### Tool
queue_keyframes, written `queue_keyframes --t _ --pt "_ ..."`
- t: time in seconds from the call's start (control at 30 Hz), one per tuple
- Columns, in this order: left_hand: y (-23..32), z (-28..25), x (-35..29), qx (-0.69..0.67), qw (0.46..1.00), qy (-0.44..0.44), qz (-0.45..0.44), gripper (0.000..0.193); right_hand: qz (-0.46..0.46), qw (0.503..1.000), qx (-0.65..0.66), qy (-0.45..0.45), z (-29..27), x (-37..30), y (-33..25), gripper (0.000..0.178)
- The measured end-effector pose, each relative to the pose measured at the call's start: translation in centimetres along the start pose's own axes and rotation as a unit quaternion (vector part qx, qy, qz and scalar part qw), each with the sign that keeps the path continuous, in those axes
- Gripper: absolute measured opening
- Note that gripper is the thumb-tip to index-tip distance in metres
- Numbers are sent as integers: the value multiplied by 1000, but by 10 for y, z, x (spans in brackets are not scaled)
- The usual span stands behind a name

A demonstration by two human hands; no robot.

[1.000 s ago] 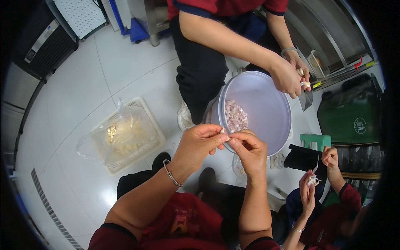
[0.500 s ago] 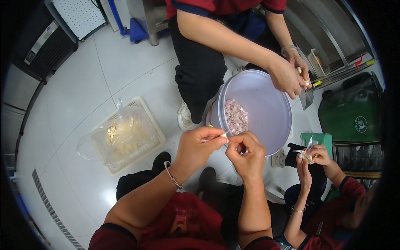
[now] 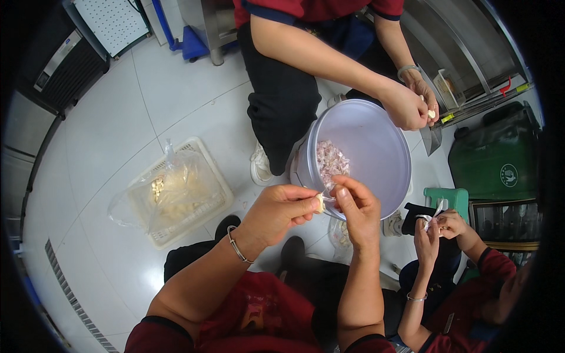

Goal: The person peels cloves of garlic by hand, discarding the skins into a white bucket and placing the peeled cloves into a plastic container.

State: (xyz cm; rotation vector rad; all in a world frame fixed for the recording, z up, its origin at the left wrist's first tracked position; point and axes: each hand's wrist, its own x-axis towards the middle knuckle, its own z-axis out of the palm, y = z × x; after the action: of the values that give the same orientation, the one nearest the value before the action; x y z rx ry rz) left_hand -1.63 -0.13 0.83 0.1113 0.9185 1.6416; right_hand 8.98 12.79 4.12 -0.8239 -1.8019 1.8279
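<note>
My left hand [image 3: 275, 213] pinches a pale garlic clove [image 3: 319, 203] between thumb and forefinger, just past the near rim of the lavender bucket [image 3: 382, 159]. Close on its right, my right hand [image 3: 358, 213] has its thumb and forefinger drawn together. A thin whitish strip of garlic skin [image 3: 329, 199] runs from the clove toward those fingertips, which partly hide it. Inside the bucket lies a heap of pinkish-white garlic skins [image 3: 332, 160].
On the left, a cream plastic basket [image 3: 220, 203] holds a clear bag with pale cloves. Across the bucket, a co-worker's hands [image 3: 412, 109] hold cloves and a blade. Another co-worker's hands [image 3: 432, 229] work at lower right. A green bin [image 3: 488, 159] stands beyond.
My hands have parted slightly, and more of the clove's pale surface shows. My right fingers have shifted up and right, with a strip of skin now between them and the clove.
</note>
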Motion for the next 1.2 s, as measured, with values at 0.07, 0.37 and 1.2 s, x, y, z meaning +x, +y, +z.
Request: queue_keyframes --t 0.07,0.37,1.2 --pt "2 2 -1 8 1000 2 4 22 -51 997 -34 -53 -3 -1 5 20" --pt "0 13 -4 159 982 38 91 27 -91 986 -138 -18 3 -2 11 8" --pt "6 15 -5 -22 996 49 68 26 145 961 216 -96 -1 4 13 18"
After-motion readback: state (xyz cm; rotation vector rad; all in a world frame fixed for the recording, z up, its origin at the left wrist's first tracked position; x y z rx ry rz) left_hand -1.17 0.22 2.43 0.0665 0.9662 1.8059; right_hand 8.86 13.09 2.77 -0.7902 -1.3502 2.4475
